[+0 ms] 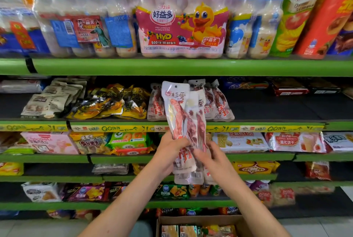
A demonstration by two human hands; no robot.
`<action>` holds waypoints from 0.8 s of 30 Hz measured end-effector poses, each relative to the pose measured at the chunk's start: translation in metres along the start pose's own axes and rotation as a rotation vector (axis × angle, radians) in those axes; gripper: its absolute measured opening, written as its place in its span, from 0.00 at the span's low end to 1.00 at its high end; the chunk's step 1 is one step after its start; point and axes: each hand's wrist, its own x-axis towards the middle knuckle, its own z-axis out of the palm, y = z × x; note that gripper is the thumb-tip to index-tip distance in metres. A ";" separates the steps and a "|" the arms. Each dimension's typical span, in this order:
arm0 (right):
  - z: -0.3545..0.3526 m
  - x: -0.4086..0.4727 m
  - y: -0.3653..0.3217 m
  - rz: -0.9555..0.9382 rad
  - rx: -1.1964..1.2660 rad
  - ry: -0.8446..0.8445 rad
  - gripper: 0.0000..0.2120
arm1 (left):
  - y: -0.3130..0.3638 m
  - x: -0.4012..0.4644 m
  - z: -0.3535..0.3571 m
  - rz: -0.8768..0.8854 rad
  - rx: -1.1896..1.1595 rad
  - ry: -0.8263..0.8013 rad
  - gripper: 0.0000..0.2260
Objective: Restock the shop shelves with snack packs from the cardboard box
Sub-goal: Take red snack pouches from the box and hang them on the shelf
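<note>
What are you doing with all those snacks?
A person is filling up shop shelves. Both hands, the left hand and the right hand, hold a bunch of white meat snack packs up in front of the shelf where the same kind of packs already stand. Down on the floor sits an open cardboard box with more snacks inside.

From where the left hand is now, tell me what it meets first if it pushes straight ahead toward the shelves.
Probably the yellow price strip on the green shelf edge, or the matching meat snack packs standing just above it; depth is unclear.
</note>
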 end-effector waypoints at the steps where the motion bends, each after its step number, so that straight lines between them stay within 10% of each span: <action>1: 0.001 0.002 0.001 0.027 0.050 -0.003 0.13 | -0.001 0.000 0.002 0.013 0.019 -0.026 0.16; 24: -0.021 0.010 0.019 0.258 0.459 0.068 0.10 | 0.010 0.010 -0.027 -0.040 -0.065 0.152 0.14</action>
